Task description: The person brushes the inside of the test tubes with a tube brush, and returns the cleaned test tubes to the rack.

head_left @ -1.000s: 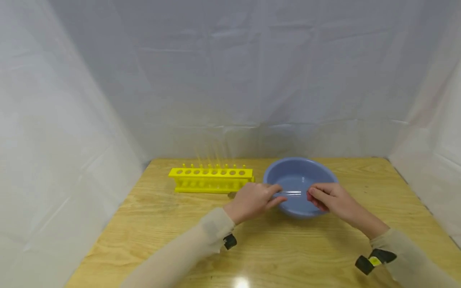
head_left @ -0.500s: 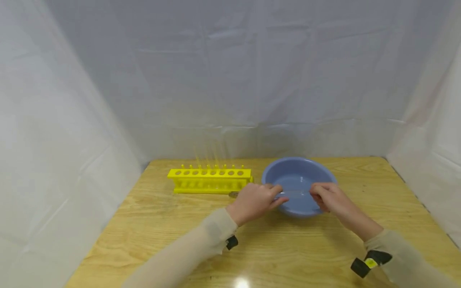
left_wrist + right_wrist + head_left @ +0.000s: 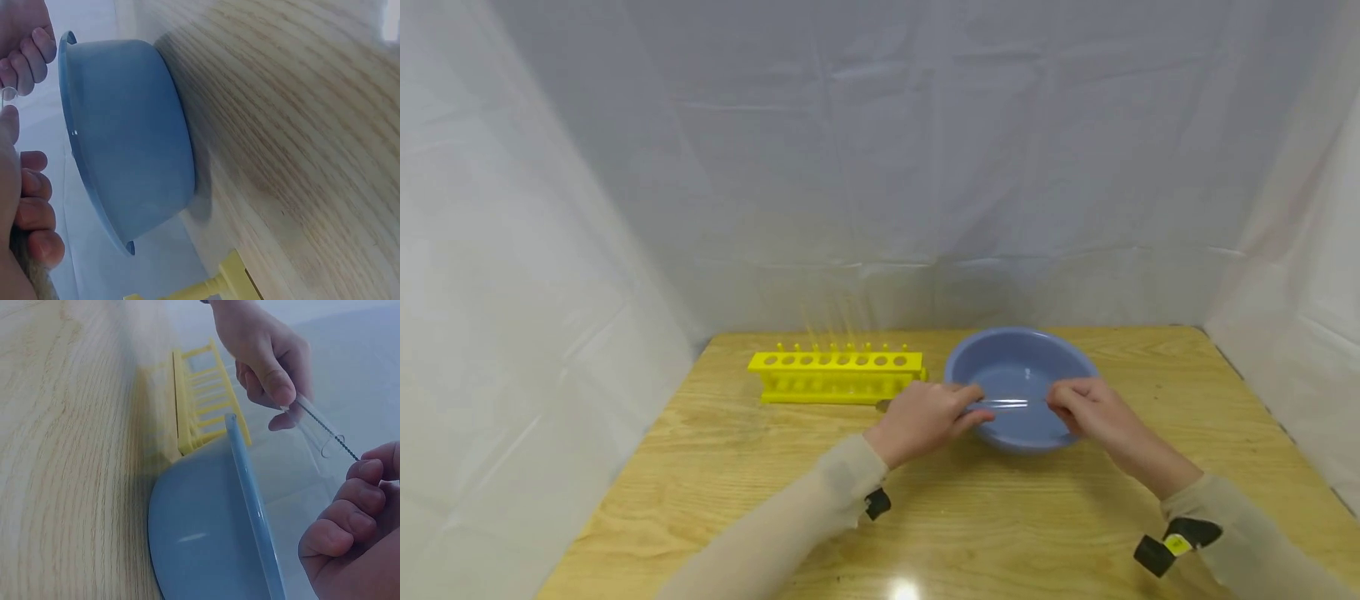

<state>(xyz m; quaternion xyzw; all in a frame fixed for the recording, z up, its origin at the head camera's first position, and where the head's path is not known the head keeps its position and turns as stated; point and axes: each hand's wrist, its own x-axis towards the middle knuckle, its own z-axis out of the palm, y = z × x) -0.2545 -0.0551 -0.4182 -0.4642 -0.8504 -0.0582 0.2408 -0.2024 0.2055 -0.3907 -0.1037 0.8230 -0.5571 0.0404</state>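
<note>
My left hand (image 3: 925, 417) grips a clear glass test tube (image 3: 1009, 403), held level over the blue basin (image 3: 1017, 332). The tube's open end points toward my right hand (image 3: 1090, 412). In the right wrist view, my right thumb and curled fingers pinch the twisted wire handle of a test tube brush (image 3: 340, 442), which runs into the tube's mouth. Brownish bristles (image 3: 30, 265) show beneath my left fingers in the left wrist view. Most of the tube's length is hidden by the left hand.
A yellow test tube rack (image 3: 838, 362) with a row of holes and pegs stands left of the basin. Everything rests on a wooden table (image 3: 985, 533). White sheeting (image 3: 880, 167) encloses the back and sides.
My right hand has turned slightly and shifted a little since one second ago. The left hand still holds the tube in nearly the same place, with only small shifts.
</note>
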